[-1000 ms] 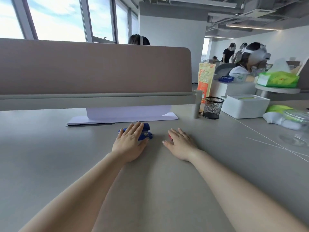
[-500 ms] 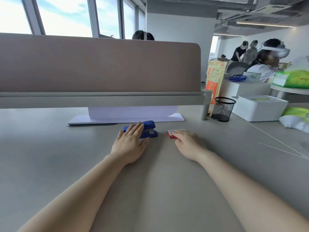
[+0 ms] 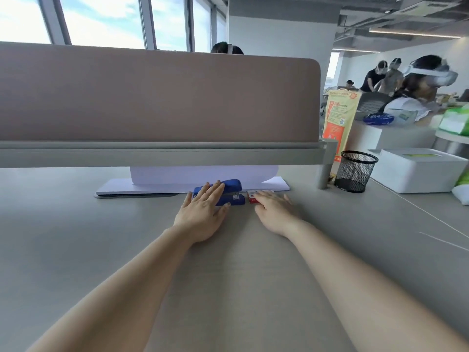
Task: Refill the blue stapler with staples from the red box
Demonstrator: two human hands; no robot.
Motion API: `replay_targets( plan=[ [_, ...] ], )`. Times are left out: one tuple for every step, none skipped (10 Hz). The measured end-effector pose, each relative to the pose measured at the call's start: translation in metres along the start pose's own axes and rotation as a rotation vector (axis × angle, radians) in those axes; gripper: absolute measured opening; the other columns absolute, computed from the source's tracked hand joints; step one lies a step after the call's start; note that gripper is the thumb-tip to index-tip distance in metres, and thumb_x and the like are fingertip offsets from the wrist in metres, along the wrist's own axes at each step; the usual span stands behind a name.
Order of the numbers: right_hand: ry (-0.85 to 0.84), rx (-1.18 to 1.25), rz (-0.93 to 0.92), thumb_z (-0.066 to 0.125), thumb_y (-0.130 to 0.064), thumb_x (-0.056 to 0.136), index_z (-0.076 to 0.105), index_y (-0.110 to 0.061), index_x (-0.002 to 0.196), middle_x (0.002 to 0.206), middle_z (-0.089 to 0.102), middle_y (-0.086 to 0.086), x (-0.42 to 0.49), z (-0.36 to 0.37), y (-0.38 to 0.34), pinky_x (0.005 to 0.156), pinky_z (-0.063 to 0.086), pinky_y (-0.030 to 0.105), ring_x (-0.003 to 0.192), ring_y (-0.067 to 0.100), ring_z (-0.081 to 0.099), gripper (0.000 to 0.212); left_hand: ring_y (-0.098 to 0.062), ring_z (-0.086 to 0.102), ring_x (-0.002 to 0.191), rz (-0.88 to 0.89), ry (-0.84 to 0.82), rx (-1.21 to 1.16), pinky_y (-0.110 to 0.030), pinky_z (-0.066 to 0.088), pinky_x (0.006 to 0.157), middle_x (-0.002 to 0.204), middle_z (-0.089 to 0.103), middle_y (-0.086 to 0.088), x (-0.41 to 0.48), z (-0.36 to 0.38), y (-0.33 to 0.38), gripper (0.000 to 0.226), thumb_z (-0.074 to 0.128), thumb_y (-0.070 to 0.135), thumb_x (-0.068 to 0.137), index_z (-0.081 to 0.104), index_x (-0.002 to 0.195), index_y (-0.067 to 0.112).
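Observation:
A blue stapler (image 3: 232, 191) lies on the grey desk (image 3: 101, 237), closed, in front of a white stand. My left hand (image 3: 203, 214) rests flat with spread fingers over the stapler's left half, covering it without gripping. A small red and white staple box (image 3: 253, 196) sits just right of the stapler. My right hand (image 3: 276, 212) lies palm down with its fingertips on the box's right part, hiding most of it.
A tan divider panel (image 3: 157, 97) with a grey rail stands behind. A black mesh pen cup (image 3: 355, 171) and a white lidded box (image 3: 416, 170) sit at the right. People sit at desks beyond.
The view has tilted up, so both hands sit higher in the frame. My right hand has shifted right, uncovering the box's left end. My left hand stays on the stapler.

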State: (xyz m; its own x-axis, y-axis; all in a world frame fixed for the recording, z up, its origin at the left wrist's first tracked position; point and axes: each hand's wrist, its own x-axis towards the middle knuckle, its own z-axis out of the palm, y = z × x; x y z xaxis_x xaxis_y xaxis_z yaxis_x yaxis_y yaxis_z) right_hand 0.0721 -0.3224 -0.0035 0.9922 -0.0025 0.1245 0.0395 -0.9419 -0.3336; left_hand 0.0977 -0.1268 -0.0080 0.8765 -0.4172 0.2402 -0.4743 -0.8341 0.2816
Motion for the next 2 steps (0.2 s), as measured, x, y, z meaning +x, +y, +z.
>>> replay_targets(
  plan=[
    [0.001,0.031,0.007,0.025,-0.024,0.093,0.027,-0.024,0.143,0.157,0.02,-0.005,0.0023,0.0027,0.001,0.118,0.001,0.04,0.146,0.014,0.01,0.05,-0.007,-0.009,0.144,0.003,-0.007,0.001,-0.038,-0.005,0.119,0.158,-0.002,0.014,0.002,0.0015,-0.0012,0.06,0.022,0.048,0.094,0.001,0.147,0.029],
    [0.012,0.026,-0.015,0.025,-0.024,0.093,0.025,-0.025,0.144,0.158,0.017,-0.005,0.0027,0.0067,0.0032,0.118,0.0,0.039,0.146,0.015,0.008,0.051,-0.009,-0.011,0.144,0.019,0.0,0.013,-0.039,-0.006,0.119,0.158,-0.007,0.012,0.0029,0.0044,-0.0032,0.061,0.021,0.048,0.094,-0.003,0.146,0.029]
  ],
)
